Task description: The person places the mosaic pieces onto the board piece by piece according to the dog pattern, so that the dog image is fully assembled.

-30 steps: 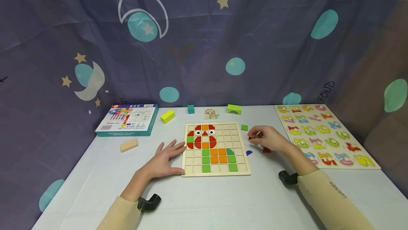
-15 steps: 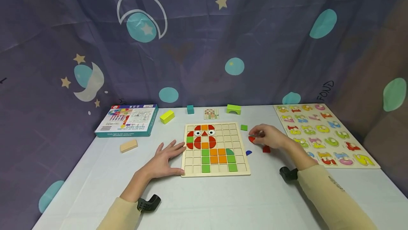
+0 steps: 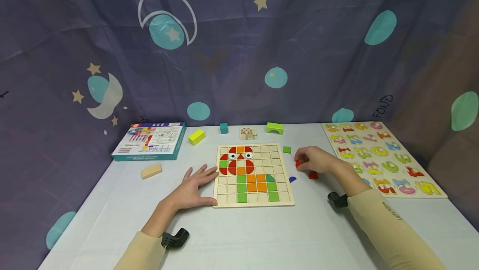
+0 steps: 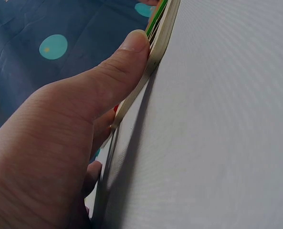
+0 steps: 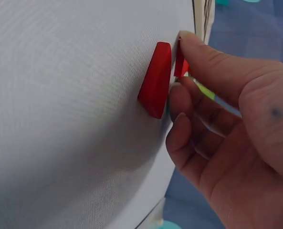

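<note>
The wooden grid board point(image 3: 222, 200) lies mid-table, with red, orange, green and white tiles forming an animal figure on its left and lower middle. Along its left edge rests my left hand point(image 3: 192, 187), fingers spread; the left wrist view shows the thumb point(image 4: 134, 43) against the board's rim. Right of the board, my right hand point(image 3: 318, 160) pinches a small red tile point(image 5: 180, 62) between thumb and fingers. Just beside that hand, a second red tile point(image 5: 155, 83) lies on the cloth. A blue half-round tile point(image 3: 292, 179) and a green square tile point(image 3: 287, 150) lie near the board's right edge.
A small picture card point(image 3: 248, 133) lies behind the board, between a teal cube point(image 3: 223, 128) and a green arch block point(image 3: 275, 128). A yellow block point(image 3: 196, 137), a plain wooden block point(image 3: 151, 171) and a flat box point(image 3: 147, 145) are at left. A number puzzle point(image 3: 378, 152) lies at right.
My right hand has shifted slightly to the right, and the red tile in its fingers has turned. The left hand stays on the board's edge.
</note>
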The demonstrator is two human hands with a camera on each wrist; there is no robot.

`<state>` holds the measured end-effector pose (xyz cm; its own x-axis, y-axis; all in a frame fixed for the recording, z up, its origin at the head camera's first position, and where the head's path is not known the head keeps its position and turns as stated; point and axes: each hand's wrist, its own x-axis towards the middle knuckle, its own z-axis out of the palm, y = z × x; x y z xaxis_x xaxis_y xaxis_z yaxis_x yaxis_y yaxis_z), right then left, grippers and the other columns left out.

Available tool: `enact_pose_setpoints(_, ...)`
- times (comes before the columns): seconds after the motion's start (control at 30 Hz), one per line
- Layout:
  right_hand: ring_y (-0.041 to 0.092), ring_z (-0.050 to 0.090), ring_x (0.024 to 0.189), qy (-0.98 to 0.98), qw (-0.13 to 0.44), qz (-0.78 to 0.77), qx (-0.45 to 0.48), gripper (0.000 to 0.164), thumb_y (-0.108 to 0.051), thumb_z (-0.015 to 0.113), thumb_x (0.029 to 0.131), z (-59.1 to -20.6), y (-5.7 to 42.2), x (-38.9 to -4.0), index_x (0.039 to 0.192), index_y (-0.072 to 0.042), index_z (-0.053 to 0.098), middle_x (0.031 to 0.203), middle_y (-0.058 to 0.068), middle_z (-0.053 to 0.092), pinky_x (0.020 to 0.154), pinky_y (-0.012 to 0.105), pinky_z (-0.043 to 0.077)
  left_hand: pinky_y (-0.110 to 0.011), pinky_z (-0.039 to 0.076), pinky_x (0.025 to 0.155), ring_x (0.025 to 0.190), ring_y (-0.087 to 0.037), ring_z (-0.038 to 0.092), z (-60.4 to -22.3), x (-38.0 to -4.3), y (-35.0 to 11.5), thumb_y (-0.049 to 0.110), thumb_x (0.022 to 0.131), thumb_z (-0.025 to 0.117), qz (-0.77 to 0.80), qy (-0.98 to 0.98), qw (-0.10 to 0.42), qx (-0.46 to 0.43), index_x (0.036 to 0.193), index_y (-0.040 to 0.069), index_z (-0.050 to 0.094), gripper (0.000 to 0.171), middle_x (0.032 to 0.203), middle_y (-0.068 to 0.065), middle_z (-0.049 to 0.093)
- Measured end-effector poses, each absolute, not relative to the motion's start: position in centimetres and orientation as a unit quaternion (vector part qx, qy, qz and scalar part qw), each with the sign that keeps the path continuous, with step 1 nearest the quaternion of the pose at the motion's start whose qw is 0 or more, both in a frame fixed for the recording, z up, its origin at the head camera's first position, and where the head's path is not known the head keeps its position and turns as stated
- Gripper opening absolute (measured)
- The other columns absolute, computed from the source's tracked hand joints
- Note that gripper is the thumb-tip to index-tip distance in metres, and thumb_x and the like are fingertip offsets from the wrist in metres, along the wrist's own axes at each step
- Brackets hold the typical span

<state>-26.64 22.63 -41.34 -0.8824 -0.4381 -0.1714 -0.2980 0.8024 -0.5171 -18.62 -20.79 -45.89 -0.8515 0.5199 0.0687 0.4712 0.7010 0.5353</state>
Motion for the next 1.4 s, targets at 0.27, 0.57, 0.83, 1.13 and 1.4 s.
enact_pose_setpoints(0.27,0.017,0.052,0.073,0.946,0.142,-0.232,-0.177,0.018,-0.016,0.081,0.087,-41.2,22.9,-26.3,0.085,-0.008,0.065,0.078,0.002,0.058,0.064,0.030,0.046,-0.061,-0.004,0.118,0.153,-0.028,0.014,-46.0,-18.7,-20.9,0.059,0.076,0.082,0.278,0.921,0.043,0.269,0.152,0.013,0.048,0.094,0.160,0.001,0.036)
enact_pose_setpoints(0.57,0.018,0.053,0.077,0.935,0.152,-0.255,-0.196,0.015,-0.012,0.082,0.085,-41.0,24.3,-26.0,0.090,-0.007,0.069,0.081,0.000,0.060,0.071,0.032,0.048,-0.060,-0.005,0.118,0.153,-0.028,0.013,-45.9,-18.7,-20.8,0.060,0.076,0.081,0.276,0.922,0.045,0.267,0.152,0.014,0.048,0.095,0.161,0.001,0.036)
enact_pose_setpoints(0.83,0.019,0.053,0.081,0.937,0.160,-0.242,-0.193,0.015,-0.012,0.080,0.087,-41.1,24.5,-25.7,0.091,-0.007,0.067,0.083,0.001,0.059,0.075,0.034,0.048,-0.061,-0.004,0.118,0.153,-0.029,0.014,-45.7,-18.6,-20.8,0.058,0.077,0.081,0.282,0.920,0.044,0.268,0.151,0.012,0.049,0.093,0.160,0.000,0.037)
enact_pose_setpoints(1.13,0.019,0.053,0.078,0.928,0.154,-0.278,-0.195,0.009,-0.010,0.075,0.091,-41.2,24.5,-26.0,0.091,-0.008,0.066,0.082,0.002,0.058,0.069,0.031,0.047,-0.062,-0.003,0.118,0.153,-0.028,0.014,-45.9,-18.7,-20.8,0.059,0.077,0.081,0.275,0.922,0.044,0.270,0.151,0.012,0.049,0.094,0.160,0.001,0.036)
enact_pose_setpoints(1.4,0.020,0.055,0.078,0.913,0.135,-0.328,-0.200,0.006,-0.008,0.070,0.094,-41.0,23.2,-26.8,0.096,-0.006,0.066,0.089,0.004,0.060,0.065,0.030,0.048,-0.062,-0.003,0.118,0.153,-0.029,0.014,-46.0,-18.7,-20.9,0.059,0.077,0.081,0.276,0.921,0.044,0.271,0.151,0.012,0.049,0.093,0.160,0.000,0.036)
